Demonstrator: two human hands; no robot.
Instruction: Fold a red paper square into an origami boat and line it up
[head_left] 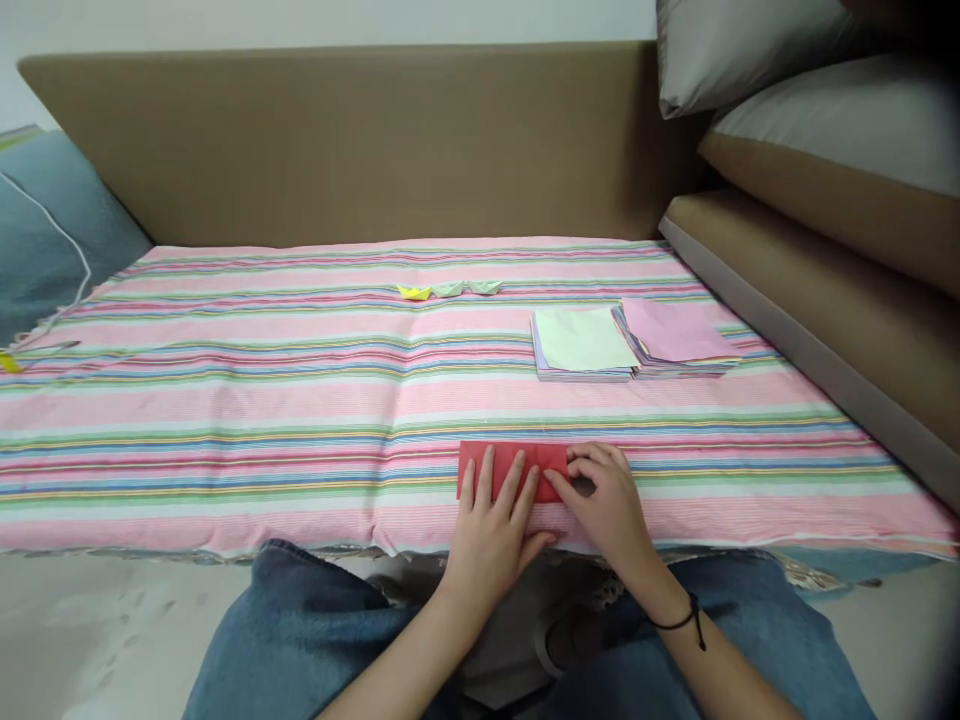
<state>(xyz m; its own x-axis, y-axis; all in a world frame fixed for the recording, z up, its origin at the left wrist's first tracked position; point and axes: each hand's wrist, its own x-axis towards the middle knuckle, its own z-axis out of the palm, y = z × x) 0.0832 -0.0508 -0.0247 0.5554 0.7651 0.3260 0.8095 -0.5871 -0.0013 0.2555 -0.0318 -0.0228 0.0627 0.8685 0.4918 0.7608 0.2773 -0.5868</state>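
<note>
A red sheet of paper (551, 458), folded into a long rectangle, lies flat on the striped cloth (300, 400) near its front edge. My left hand (491, 525) rests on the paper with its fingers spread, pressing it down. At the paper's right end, my right hand (607, 495) has thumb and forefinger curled in toward each other at the edge. The fingertips touch the red paper there; the exact grip on the edge is small to see. A dark cord bracelet circles the right wrist.
Two stacks of square paper, one topped pale green (585, 338) and one pink (675, 330), lie beyond my right hand. Three small folded paper boats (448, 289) stand farther back. A brown backrest (375, 150) and grey-brown cushions (832, 130) border the cloth. Scissors (45, 348) lie far left.
</note>
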